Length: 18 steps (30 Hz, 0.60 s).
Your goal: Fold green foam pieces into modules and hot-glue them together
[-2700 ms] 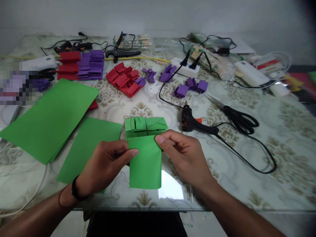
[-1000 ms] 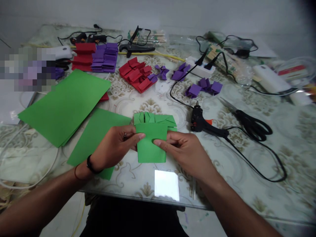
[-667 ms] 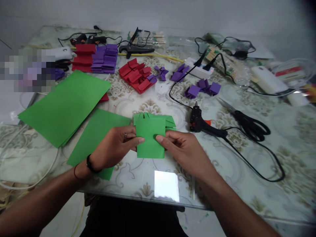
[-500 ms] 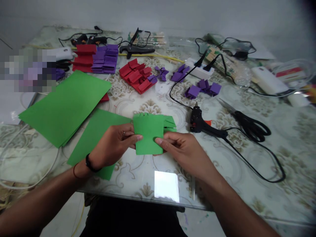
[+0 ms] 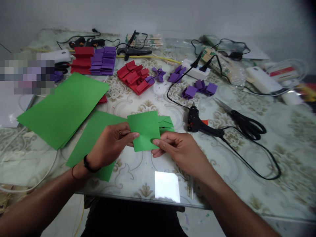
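Observation:
A small green paper piece [image 5: 145, 130] is held between both hands just above the glass table [image 5: 222, 171]. My left hand [image 5: 111, 144] pinches its left edge with thumb and fingers closed. Pinching its lower right corner, my right hand [image 5: 180, 151] is closed as well. Behind the held piece lie folded green paper pieces [image 5: 166, 122], partly hidden by it. A green sheet [image 5: 96, 138] lies under my left hand.
A stack of green sheets [image 5: 63, 108] lies to the left. A black glue gun [image 5: 197, 123] with its cord and black scissors [image 5: 243, 120] sit to the right. Folded red pieces [image 5: 132, 77] and purple pieces [image 5: 199, 89], a power strip [image 5: 195, 69] and cables crowd the back.
The green piece has been folded shorter and lifted a little, now covering most of the folded green pieces behind it. Both hands stayed pinched on its edges.

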Motion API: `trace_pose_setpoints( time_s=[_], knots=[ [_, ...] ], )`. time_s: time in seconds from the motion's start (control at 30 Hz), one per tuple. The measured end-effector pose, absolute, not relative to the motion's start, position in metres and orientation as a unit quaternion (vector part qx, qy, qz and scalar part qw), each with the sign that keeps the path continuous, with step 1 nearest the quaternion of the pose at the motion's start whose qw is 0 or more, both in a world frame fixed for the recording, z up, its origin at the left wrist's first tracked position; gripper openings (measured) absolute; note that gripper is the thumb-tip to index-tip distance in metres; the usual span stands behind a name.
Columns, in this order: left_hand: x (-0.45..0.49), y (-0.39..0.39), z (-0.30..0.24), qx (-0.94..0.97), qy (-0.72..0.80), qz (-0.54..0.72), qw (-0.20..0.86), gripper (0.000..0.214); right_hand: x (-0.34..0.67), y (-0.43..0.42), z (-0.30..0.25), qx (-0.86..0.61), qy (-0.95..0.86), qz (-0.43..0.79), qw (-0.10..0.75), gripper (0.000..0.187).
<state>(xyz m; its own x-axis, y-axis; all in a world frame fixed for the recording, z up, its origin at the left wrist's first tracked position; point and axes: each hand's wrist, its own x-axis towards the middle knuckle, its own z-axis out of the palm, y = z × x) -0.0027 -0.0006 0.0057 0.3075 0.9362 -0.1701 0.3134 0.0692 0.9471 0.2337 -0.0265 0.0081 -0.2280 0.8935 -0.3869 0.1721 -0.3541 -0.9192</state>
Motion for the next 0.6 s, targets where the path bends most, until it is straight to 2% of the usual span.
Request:
trace_pose_setpoints(
  time_s=[0.23,0.5,0.6],
  knots=[
    [0.0006,0.0002,0.0121,0.610,0.513,0.293,0.528,0.045,0.2317,-0.0259,0.0078,-0.509,-0.554,0.561,0.345,0.054],
    [-0.0028,0.0001,0.0094,0.584,0.507,0.260,0.578,0.043,0.2352,-0.0266,0.0072,-0.521,-0.561,0.544,0.344,0.048],
    [-0.0030,0.0001,0.0082,0.581,0.510,0.255,0.580,0.044,0.2336,-0.0269,0.0056,-0.515,-0.549,0.542,0.374,0.036]
  ],
)
